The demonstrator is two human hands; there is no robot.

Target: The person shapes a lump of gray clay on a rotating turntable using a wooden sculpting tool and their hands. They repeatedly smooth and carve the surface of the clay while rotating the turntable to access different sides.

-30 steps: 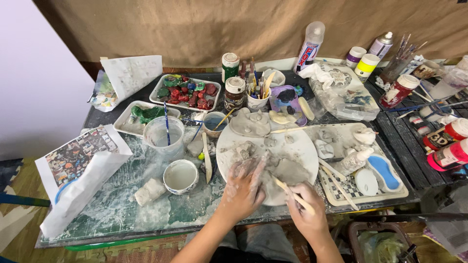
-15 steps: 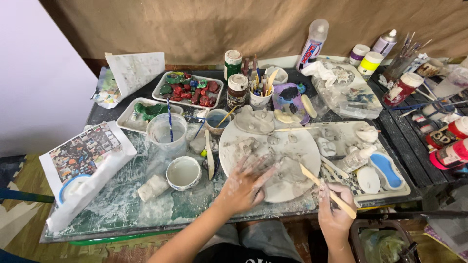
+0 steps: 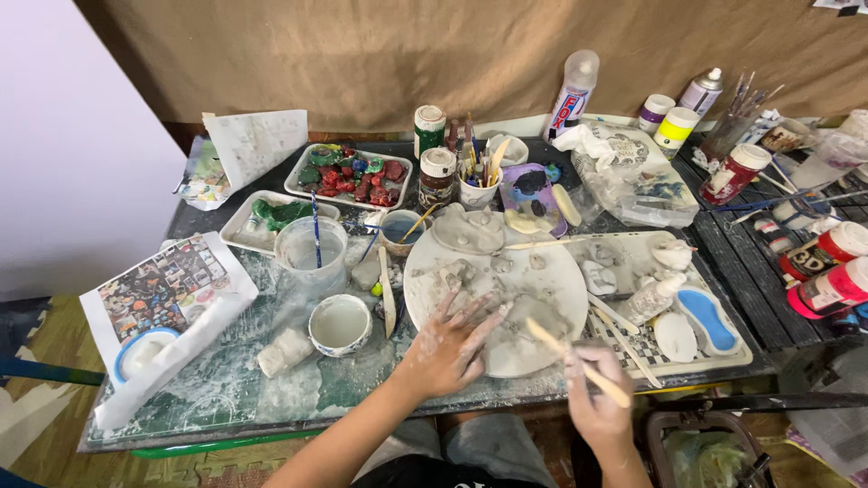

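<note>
Right hand (image 3: 599, 398), low and right of centre in the frame, is pinched shut around a thin wooden stick (image 3: 579, 361); the stick slants up-left, its far tip over the near edge of the round white board (image 3: 551, 280). Hand slightly blurred. Left hand (image 3: 448, 348), just left of it, lies flat with fingers spread apart, holding nothing, fingertips resting on the grey clay (image 3: 493, 303) at the board's lower left. Both hands smeared with clay. Board sits at frame centre, scattered with small clay lumps. Left of the left hand: a small white bowl (image 3: 340, 323); above that, a clear cup (image 3: 311, 256) with a blue stick in it. Right of the board: a tray (image 3: 723, 357) with a blue oval piece (image 3: 708, 318).
</note>
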